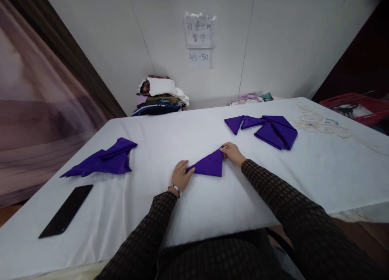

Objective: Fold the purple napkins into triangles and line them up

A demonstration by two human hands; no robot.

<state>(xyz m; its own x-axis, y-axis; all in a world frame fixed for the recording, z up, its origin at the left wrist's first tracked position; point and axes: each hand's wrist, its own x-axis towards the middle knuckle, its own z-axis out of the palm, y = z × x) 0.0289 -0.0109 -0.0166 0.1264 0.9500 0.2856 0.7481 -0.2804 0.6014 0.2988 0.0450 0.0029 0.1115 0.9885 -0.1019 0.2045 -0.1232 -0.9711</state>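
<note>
A purple cloth napkin [209, 165], folded into a triangle, lies on the white-covered table between my hands. My left hand [181, 176] pinches its left corner, thumb on top, a bracelet at the wrist. At the upper right corner, my right hand [232, 153] grips the cloth between thumb and fingers. Further off to the right rest several folded purple napkins [233, 124], some overlapping. On the left is a loose heap of unfolded purple napkins [105, 160].
A black phone-like slab [66, 211] lies at the table's left front. Behind the table [188, 134] are a clothes stack [162, 95] and a smaller cloth pile [251, 98]. Paper signs [199, 39] hang on the wall. A red basket [355, 107] stands at the right.
</note>
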